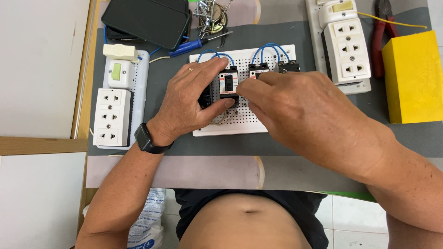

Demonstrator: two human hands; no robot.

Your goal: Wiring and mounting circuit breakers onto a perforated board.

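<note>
Left hand [191, 99]: it lies on the white perforated board [251, 122], fingers curled around the left side of the breaker [228, 84], thumb under its lower edge. The grip is partly closed and holds the breaker steady against the board.
Right hand [300, 108]: it comes from the right, fingers bent and close together, fingertips touching the right edge of the breaker. I cannot tell if it pinches the breaker or only presses on it, because the fingers hide the contact.
Breaker: a small black-and-white block, upright near the top middle of the board, between the two hands. Both hands meet here, one to fix it, one to work on it.
Blue wires [270, 48]: they loop above the board's top edge to the small black parts, so they stay out of the way of the fingers.
Board: it lies flat on the grey mat [175, 74], in front of the body, within easy reach.
Sides: a white socket strip [113, 115] lies to the left, another socket strip [346, 48] to the right, a yellow box [413, 76] and red pliers [380, 39] further right.
Top: a black case [145, 18], a blue screwdriver [194, 45] and a pile of screws [210, 16] lie apart from the work.
</note>
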